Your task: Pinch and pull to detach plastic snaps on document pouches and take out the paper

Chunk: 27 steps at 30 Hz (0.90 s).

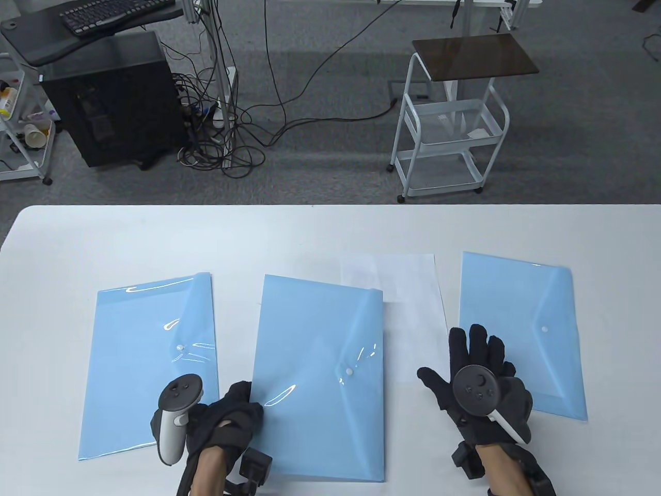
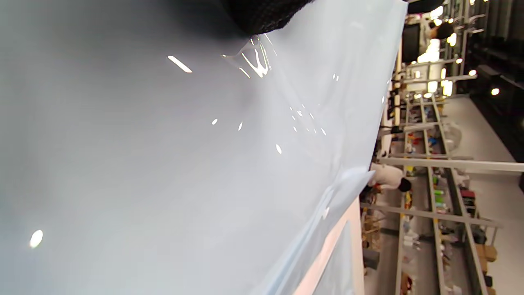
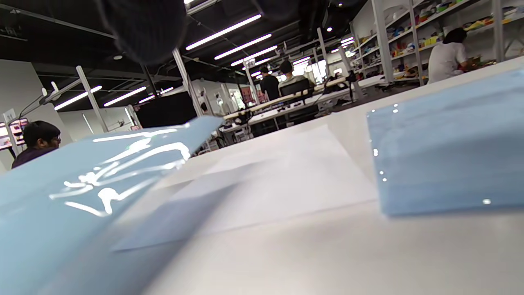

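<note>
Three light-blue document pouches lie on the white table [image 1: 310, 232]: a left pouch [image 1: 144, 330], a middle pouch [image 1: 320, 330] and a right pouch [image 1: 521, 299]. Each shows a white snap: [image 1: 179, 349], [image 1: 349, 371], [image 1: 544, 328]. A white paper sheet [image 1: 413, 299] lies between the middle and right pouches, also seen in the right wrist view as paper [image 3: 286, 176]. My left hand [image 1: 242, 405] rests its fingers on the middle pouch's lower left edge; a fingertip [image 2: 262, 16] touches the film. My right hand [image 1: 459, 356] hovers with spread fingers between the paper's near end and the right pouch.
Beyond the table's far edge stand a white wire cart [image 1: 449, 129], a black computer tower [image 1: 113, 98] and tangled cables [image 1: 227, 129] on the grey floor. People work at distant benches in the wrist views.
</note>
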Tool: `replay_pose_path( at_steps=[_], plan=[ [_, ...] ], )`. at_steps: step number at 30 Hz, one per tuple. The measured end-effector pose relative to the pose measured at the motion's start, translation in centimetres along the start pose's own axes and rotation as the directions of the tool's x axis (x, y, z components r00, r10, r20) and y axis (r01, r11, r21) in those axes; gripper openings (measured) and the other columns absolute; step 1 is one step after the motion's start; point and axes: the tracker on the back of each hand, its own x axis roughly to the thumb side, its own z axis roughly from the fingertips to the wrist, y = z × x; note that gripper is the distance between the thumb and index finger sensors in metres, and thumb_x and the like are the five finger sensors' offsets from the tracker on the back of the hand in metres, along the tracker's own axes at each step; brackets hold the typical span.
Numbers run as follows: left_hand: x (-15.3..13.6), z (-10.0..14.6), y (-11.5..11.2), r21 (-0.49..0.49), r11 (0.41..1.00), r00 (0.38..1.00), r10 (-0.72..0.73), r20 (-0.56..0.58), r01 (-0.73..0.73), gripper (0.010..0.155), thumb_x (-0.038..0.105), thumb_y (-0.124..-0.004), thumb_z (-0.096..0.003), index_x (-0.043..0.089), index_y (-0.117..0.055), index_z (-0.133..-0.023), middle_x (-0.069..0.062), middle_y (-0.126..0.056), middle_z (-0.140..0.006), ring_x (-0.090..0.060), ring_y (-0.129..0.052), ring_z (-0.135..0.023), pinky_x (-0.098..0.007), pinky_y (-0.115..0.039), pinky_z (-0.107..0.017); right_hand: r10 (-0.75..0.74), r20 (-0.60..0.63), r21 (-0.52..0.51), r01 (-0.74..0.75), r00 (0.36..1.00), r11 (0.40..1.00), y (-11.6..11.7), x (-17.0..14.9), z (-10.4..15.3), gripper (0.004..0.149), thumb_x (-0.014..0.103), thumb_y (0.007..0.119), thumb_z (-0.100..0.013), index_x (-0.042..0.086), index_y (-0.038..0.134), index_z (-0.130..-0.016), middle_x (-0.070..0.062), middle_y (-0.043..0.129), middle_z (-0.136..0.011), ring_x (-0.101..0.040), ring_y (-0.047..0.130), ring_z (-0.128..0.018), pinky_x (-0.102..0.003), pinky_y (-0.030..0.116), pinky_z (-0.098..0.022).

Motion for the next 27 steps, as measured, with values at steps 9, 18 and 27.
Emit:
replay_pose_path(
  at_steps=[9,18,27],
  plan=[
    [3.7,-0.5,4.0,0.182,0.983,0.998,-0.029,0.047,0.02,0.051,0.013,-0.069,-0.0552,0.01,-0.056,-0.104,-0.012,-0.083,-0.091,-0.03,-0.103,-0.059,-0.044,-0.091,-0.044,-0.014,-0.008,0.004,0.014,1.0,1.0,-0.2,-0.3,0.0,0.093,0.064,0.066,-0.054,0.004,0.035,-0.118,-0.039,0.028,-0.123,-0.073,0.032,-0.101,-0.089,0.038,-0.059],
    [5.4,-3.5,7.0,0.321,0.944,0.997,-0.07,-0.016,0.072,0.049,0.015,-0.07,-0.0559,0.013,-0.061,-0.104,-0.011,-0.085,-0.09,-0.03,-0.104,-0.057,-0.045,-0.09,-0.043,-0.026,-0.013,0.002,0.026,1.0,1.0,-0.3,-0.8,0.0,0.092,0.064,0.065,-0.055,0.004,0.036,-0.118,-0.039,0.029,-0.123,-0.073,0.033,-0.101,-0.089,0.039,-0.059],
    [4.7,-7.9,7.5,0.333,0.935,0.991,-0.095,-0.097,0.122,0.049,0.016,-0.071,-0.0566,0.014,-0.062,-0.105,-0.011,-0.086,-0.09,-0.03,-0.103,-0.058,-0.045,-0.089,-0.044,-0.021,-0.021,0.014,0.022,1.0,1.0,-0.3,-1.1,-0.2,0.092,0.063,0.065,-0.055,0.004,0.036,-0.118,-0.04,0.03,-0.123,-0.073,0.034,-0.1,-0.089,0.039,-0.059]
  ],
)
